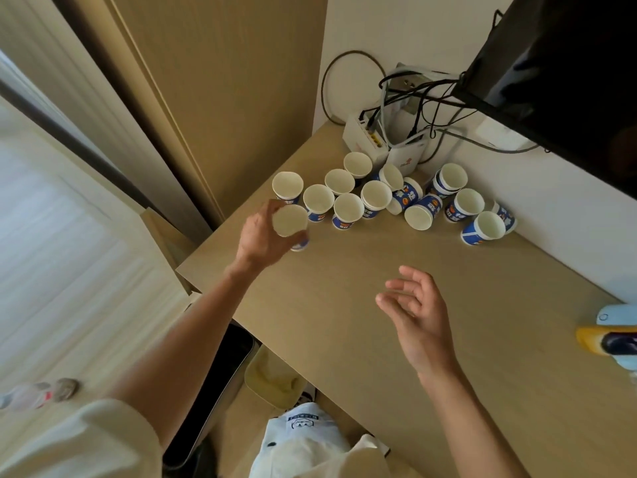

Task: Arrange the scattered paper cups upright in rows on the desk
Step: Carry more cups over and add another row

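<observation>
We count six upright cups [348, 210] in two rough rows at the bench's [327, 288] far left. The left hand [262, 239], grip clamped round another paper cup [289, 224], holds it just in front of them. The right hand [417, 312] hovers, grip apart and empty; the jumbled cups [422, 212] by the wall, some on their sides, are left to do.

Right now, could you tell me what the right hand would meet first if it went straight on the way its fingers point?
The right hand would cross bare desk, then likely meet the tipped cup mid-cluster; depth is unclear, so it may pass above.
</observation>
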The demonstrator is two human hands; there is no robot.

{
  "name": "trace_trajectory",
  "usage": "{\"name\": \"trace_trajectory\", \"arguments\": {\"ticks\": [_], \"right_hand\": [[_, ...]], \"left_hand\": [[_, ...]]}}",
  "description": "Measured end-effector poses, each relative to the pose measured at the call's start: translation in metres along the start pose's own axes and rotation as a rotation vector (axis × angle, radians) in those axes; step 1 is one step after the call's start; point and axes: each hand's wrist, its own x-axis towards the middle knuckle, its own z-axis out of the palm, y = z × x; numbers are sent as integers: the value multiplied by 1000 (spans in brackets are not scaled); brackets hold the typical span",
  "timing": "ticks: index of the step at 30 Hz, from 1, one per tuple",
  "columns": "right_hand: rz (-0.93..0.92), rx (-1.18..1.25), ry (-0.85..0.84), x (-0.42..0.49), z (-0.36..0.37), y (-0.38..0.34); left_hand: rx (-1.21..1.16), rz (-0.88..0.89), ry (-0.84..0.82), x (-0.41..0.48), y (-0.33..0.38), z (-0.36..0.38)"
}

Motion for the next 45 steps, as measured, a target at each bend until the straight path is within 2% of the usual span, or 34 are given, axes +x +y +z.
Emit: {"name": "trace_trajectory", "arguments": {"ticks": [3,6,10,14,16,17,19,21,23,25,28,33,35,41,45], "right_hand": [[-78,-210,-103,4,6,2],[-100,-270,-207,6,16,-1],[-138,-230,-240,7,23,-4],[-173,-171,-177,8,21,-9],[-161,-132,-136,10,19,-8],[-156,-115,-117,10,18,-8],[-143,-97,-84,12,15,-6],[-126,-81,-62,11,12,-4],[-115,-73,-56,9,10,-2],[-94,-66,-46,7,7,2],[-64,-38,-31,0,4,8],[-22,-5,-1,-11,-3,18],[-9,6,21,-14,-4,21],[4,11,12,-22,-5,28],[-12,39,12,-28,-7,30]], "left_hand": [[-106,151,-250,-30,40,-16],[-202,229,-401,-53,68,-24],[-240,260,-478,-66,86,-27],[-281,269,-533,-66,93,-28],[-355,218,-549,-57,87,-29],[-424,165,-520,-48,81,-28],[-497,22,-315,-23,60,-22],[-384,-104,-26,5,32,-11],[-224,-126,134,30,8,1],[-57,-95,120,54,-10,14],[118,-102,7,82,-20,24],[234,-17,-141,110,-19,33],[251,23,-152,116,-22,39],[218,-18,-65,111,-35,44],[143,-113,133,73,-34,22]]}}
